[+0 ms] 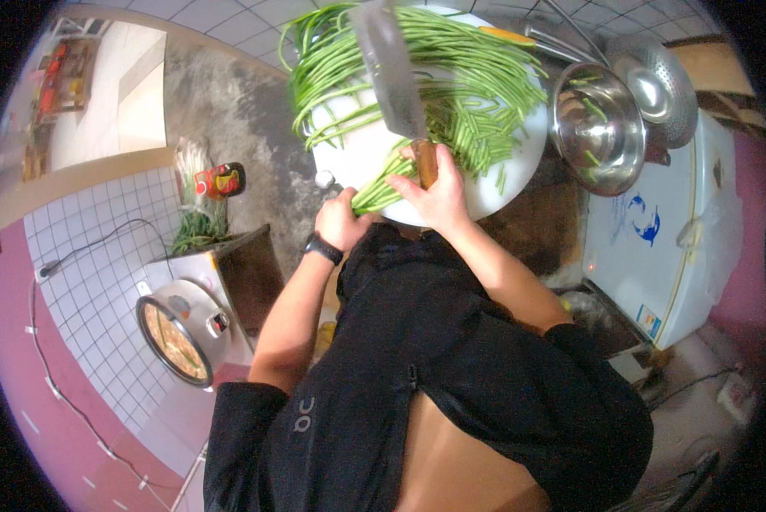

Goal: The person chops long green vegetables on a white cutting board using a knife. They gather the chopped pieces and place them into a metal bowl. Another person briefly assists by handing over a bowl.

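Note:
My left hand [341,221], with a dark watch on its wrist, grips one end of a bundle of green long beans [383,182] at the near edge of a round white cutting board [347,176]. In my right hand [443,201] is the wooden handle of a cleaver [389,70], its broad blade pointing away from me. The thumb and fingers of that hand also lie against the bundle. Short cut bean pieces [485,137] are heaped right of the blade. Long uncut beans [331,70] curve across the far side of the board, partly hidden behind the blade.
Right of the board are a steel bowl [597,144] holding a few bean pieces, a perforated steel colander [671,83] and a white chest freezer [645,237]. An orange-handled utensil [507,35] touches the board's far edge. On the left are a red-capped bottle [219,182], scallions [197,224] and an open-topped cooker [191,320].

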Tool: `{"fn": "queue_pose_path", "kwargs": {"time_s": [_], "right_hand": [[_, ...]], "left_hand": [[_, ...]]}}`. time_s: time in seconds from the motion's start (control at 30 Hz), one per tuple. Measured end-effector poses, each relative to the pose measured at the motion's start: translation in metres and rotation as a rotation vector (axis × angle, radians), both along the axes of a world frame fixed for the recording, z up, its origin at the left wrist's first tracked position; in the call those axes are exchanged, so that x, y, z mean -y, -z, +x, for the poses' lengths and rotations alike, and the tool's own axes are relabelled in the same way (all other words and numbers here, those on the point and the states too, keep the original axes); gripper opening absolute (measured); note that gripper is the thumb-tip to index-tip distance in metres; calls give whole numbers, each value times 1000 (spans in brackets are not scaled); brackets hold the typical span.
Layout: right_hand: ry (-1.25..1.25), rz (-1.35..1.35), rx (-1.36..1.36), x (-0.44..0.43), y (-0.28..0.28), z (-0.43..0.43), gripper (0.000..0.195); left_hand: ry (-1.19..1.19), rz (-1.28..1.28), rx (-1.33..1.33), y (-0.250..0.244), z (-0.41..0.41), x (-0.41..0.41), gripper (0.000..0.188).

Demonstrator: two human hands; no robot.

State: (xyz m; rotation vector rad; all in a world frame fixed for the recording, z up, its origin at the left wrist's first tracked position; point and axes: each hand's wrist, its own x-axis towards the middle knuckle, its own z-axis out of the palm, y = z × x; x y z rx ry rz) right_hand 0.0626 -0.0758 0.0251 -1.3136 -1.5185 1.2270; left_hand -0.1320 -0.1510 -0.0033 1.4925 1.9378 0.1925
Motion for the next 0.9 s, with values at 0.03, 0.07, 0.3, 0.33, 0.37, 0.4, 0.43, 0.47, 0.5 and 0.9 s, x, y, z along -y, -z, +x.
{"fn": "queue_pose_path", "kwargs": {"time_s": [0.03, 0.07, 0.3, 0.33, 0.37, 0.4, 0.43, 0.47, 0.5, 0.9], "right_hand": [[-22, 18, 30, -4, 2, 0, 51], [33, 155, 62, -5, 3, 3, 45], [-256, -85, 381, 29, -59, 68, 35], [-335, -127, 455, 35, -70, 75, 35], [-414, -170, 529, 41, -77, 80, 35], [-442, -182, 549, 48, -75, 84, 35], [-466, -195, 564, 57, -69, 87, 35], [-491, -208, 578, 61, -64, 88, 35], [-500, -208, 582, 62, -63, 87, 35], [-644, -181, 788, 55, -10, 60, 31]], "left_hand": [[-15, -70, -28, 6, -5, -3, 39], [-11, -113, -31, 10, -10, -4, 39], [9, -283, 26, 3, -14, -19, 37], [16, -273, 53, 4, -15, -18, 37], [24, -262, 81, 5, -15, -17, 36], [13, -261, 85, 9, -16, -14, 36], [5, -261, 84, 14, -17, -12, 36], [-3, -262, 83, 19, -18, -10, 36], [6, -283, 72, 16, -16, -11, 39], [16, -371, -134, 1, -1, -12, 37]]}}
